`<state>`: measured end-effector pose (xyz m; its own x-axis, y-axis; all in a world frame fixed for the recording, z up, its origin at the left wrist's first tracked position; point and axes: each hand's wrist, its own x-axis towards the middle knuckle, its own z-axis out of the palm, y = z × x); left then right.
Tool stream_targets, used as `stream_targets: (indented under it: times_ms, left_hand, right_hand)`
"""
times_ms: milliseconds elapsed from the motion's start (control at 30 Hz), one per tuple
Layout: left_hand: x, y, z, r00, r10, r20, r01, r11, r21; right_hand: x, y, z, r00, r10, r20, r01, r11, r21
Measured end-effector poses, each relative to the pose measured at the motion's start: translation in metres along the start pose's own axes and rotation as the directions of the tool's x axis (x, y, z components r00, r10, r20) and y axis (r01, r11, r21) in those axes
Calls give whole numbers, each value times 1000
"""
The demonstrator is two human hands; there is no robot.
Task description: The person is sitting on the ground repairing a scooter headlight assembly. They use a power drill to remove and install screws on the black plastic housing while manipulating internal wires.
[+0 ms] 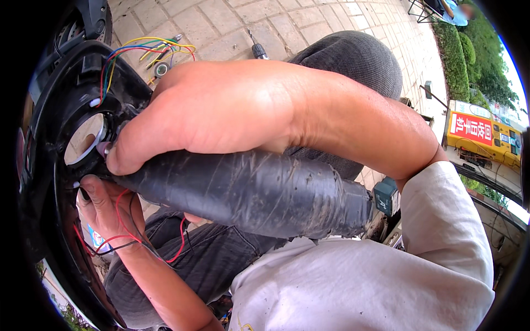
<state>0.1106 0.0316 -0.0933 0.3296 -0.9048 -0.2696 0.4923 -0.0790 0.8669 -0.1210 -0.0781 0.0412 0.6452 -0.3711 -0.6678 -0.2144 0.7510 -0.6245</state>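
Note:
A black plastic housing with a round, metal-rimmed opening fills the left side, with coloured wires along its top. My right hand reaches across it, fingers curled mostly out of sight, thumb at the housing beside the opening. Under that hand lies a long, dirty black padded piece, wrapped in plastic or tape. My left hand is bent up beneath the opening, fingertips against the housing among red and black wires; what they hold is hidden.
My bent legs are under the work. A drill, a tape roll and tools are on the paving. A dark battery block is right of the padded piece. A seated person, hedge and yellow signboard are farther right.

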Motion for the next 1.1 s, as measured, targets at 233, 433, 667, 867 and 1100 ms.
stream_targets:
  times_ms: [233, 433, 667, 867, 1100]
  left_hand:
    - [-1, 2, -4, 1000, -16, 4, 16, 1000, 13]
    - [-1, 1, 0, 1000, -10, 25, 10, 1000, -3]
    - [-1, 1, 1, 1000, -14, 21, 14, 1000, -2]
    - [-2, 2, -3, 1000, -14, -18, 15, 1000, 18]
    - [-2, 3, -1, 997, -24, 71, 23, 1000, 15]
  right_hand:
    - [1, 1, 1, 1000, -8, 16, 8, 1000, 5]
    - [1, 2, -1, 1000, 5, 8, -5, 999, -32]
    - [-2, 2, 2, 999, -8, -36, 7, 999, -37]
    - [-1, 0, 1, 1000, 17, 1, -17, 1000, -26]
    - [2, 2, 0, 1000, -10, 10, 10, 1000, -20]
